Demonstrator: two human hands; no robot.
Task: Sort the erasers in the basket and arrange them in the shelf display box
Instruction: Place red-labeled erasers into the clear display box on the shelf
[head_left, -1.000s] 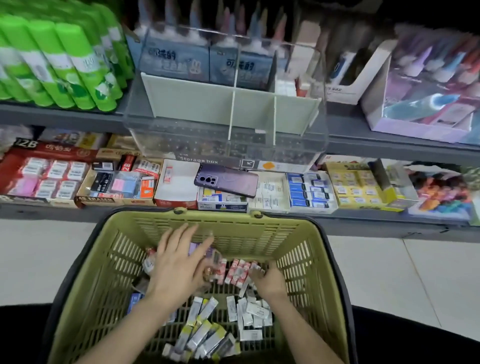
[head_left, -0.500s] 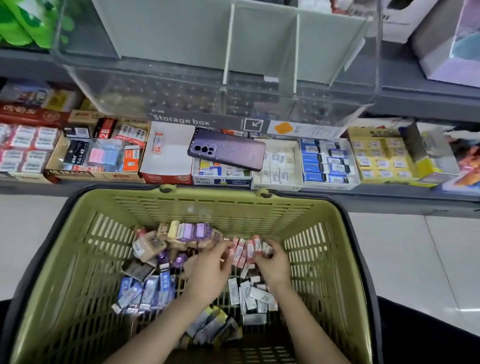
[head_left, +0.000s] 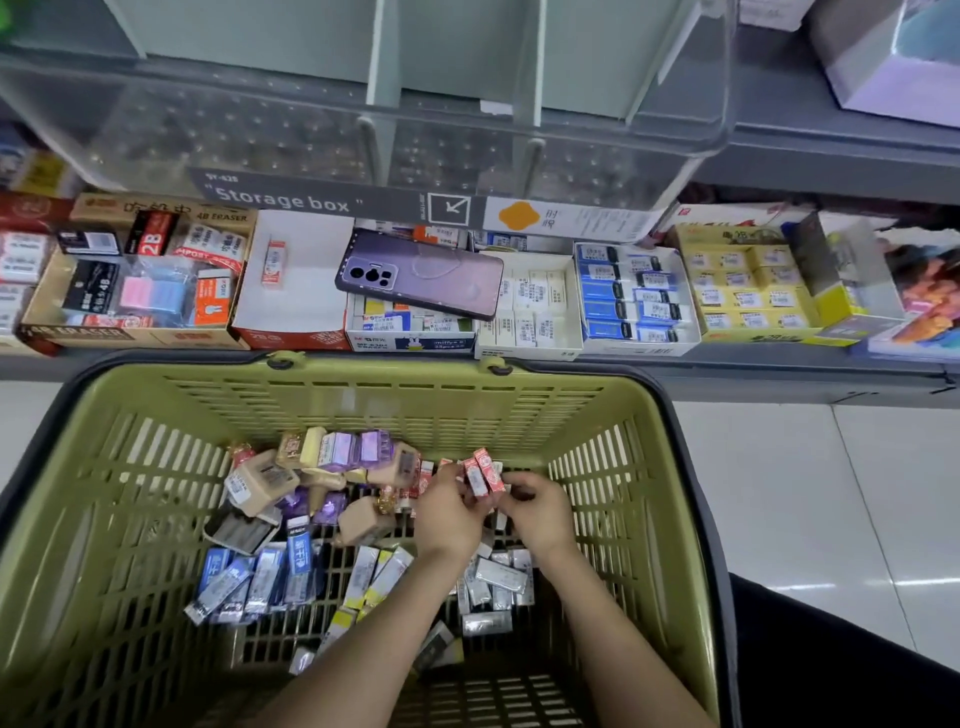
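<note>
The olive green basket (head_left: 363, 400) fills the lower view and holds several loose erasers: blue ones (head_left: 260, 577) at left, beige and purple ones (head_left: 311, 467) at the back, white ones (head_left: 493, 577) under my wrists. My left hand (head_left: 449, 512) and my right hand (head_left: 537, 512) meet near the basket's far right side. Together they pinch a small stack of red-and-white erasers (head_left: 483, 475), lifted a little above the pile. On the shelf beyond, a white and red display box (head_left: 296, 291) holds one red eraser (head_left: 272, 262).
A clear box (head_left: 363, 135) labelled "Storage box" with dividers stands on the upper shelf. A purple phone (head_left: 421, 273) lies across eraser boxes on the lower shelf. Cartons of erasers (head_left: 634, 301) line that shelf left and right. White floor tiles (head_left: 810, 509) show right of the basket.
The camera has moved closer and tilted down. My left hand has shifted right from the middle of the pile to meet my right hand, and the red erasers are now gathered and raised between both.
</note>
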